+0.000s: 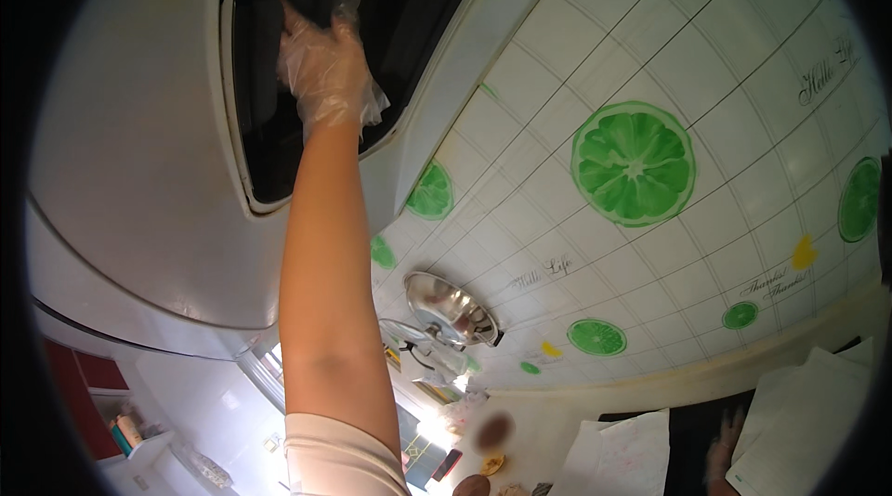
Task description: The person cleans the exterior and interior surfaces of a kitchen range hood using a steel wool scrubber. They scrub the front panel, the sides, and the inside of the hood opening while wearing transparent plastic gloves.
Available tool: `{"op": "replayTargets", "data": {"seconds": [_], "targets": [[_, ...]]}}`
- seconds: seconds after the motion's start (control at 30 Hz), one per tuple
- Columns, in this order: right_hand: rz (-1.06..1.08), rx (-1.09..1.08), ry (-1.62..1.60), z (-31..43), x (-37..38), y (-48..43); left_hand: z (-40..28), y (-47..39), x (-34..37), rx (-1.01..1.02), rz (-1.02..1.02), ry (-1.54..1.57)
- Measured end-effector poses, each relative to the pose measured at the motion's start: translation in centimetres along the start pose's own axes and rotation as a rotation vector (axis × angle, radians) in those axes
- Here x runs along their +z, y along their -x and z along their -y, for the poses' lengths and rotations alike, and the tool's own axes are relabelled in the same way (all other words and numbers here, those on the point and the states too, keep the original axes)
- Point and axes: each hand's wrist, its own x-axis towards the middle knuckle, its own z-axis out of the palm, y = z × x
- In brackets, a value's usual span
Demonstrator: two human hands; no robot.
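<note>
My left hand [324,71], in a thin clear plastic glove, is raised against or inside the dark, rounded opening of a white range hood [139,168]. Its fingers point up into the dark part, and whether they hold anything cannot be made out. The bare forearm and a pale sleeve run down the middle of the view. At the lower right, my right hand [726,444], also in a clear glove, is spread over a black surface [690,440] with nothing visible in it. White sheets [624,458] lie on both sides of that hand.
A tiled-pattern wall [529,182] with lime decals rises on the right. A shiny metal lid or pan [449,308] is by the wall behind the forearm. Below it are a plastic bag [465,412] and several small items. Red cabinets [77,391] and a shelf stand lower left.
</note>
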Motion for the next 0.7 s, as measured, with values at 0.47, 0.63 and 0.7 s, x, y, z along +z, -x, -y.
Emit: {"op": "replayTargets", "data": {"seconds": [0.47,0.63,0.7], "targets": [[-0.043,0.232,-0.835,-1.7,2.6,-1.4,-0.3,0.9,-0.3,0.018,0.058,-0.008],[-0.068,0.436,-1.24,1.4,-0.1,-0.5,-0.9,-2.7,0.4,0.282,-0.047,-0.078],[-0.039,0.15,-0.495,-0.5,1.4,-0.4,-1.2,-2.7,0.7,0.308,-0.092,-0.07]]}}
